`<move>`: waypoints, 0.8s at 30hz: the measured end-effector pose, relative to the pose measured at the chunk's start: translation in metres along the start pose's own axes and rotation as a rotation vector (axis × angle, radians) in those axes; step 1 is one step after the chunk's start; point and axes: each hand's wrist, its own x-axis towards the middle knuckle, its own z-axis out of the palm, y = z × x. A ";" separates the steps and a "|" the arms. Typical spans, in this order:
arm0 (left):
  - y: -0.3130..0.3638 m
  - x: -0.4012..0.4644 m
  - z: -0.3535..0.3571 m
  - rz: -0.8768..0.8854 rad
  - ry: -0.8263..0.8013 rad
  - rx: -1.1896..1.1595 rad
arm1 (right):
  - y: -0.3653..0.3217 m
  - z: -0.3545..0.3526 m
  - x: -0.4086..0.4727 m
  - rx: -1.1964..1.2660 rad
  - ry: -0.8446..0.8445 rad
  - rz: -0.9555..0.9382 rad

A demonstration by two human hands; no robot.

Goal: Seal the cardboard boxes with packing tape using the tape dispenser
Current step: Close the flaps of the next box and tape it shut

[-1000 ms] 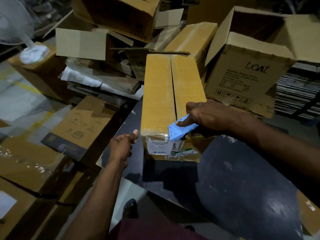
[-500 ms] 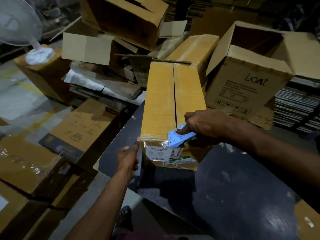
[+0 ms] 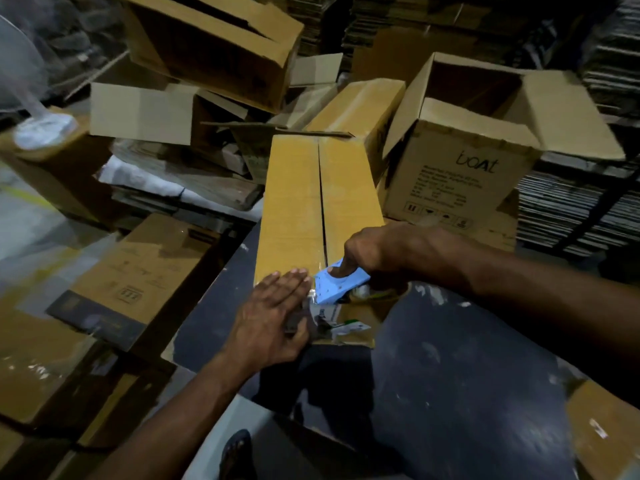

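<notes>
A long yellow-brown cardboard box [image 3: 294, 202] lies on the dark table [image 3: 450, 358], its top flaps meeting in a centre seam. My right hand [image 3: 374, 251] grips the blue tape dispenser [image 3: 337, 284] at the box's near top edge, index finger pressed on its blade plate. Clear tape shines at that near edge. My left hand [image 3: 273, 317] lies flat with straight fingers over the near end of the box, pressing the tape and label there, right beside the dispenser.
An open printed carton [image 3: 460, 174] stands right of the box, another yellow box [image 3: 360, 109] behind it. Flattened and stacked cartons [image 3: 131, 278] crowd the left side. A white fan base [image 3: 45, 128] sits far left. Piled cardboard sheets [image 3: 571, 209] fill the right.
My left hand has moved from beside the box's left corner onto its near end and flattened there. The right hand still holds the dispenser at the near edge. The camera has moved closer.
</notes>
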 end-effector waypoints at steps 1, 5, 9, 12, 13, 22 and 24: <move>0.000 0.001 -0.001 -0.004 0.008 0.003 | 0.009 0.003 -0.005 0.036 0.025 0.007; 0.004 0.004 -0.002 -0.034 0.016 0.003 | 0.049 0.017 -0.022 0.069 0.035 0.151; 0.012 0.008 -0.005 -0.073 0.041 -0.002 | 0.067 0.034 -0.030 -0.027 0.002 0.166; 0.036 0.030 -0.015 -0.128 0.077 0.044 | 0.065 0.033 -0.034 -0.047 0.049 0.151; 0.049 0.043 -0.016 -0.110 0.075 0.037 | 0.062 0.030 -0.036 -0.021 0.016 0.136; 0.096 0.069 0.022 -0.025 -0.314 0.013 | 0.064 0.038 -0.050 -0.091 0.070 0.060; 0.090 0.066 0.024 -0.006 -0.321 0.019 | 0.075 0.047 -0.052 -0.075 0.050 0.073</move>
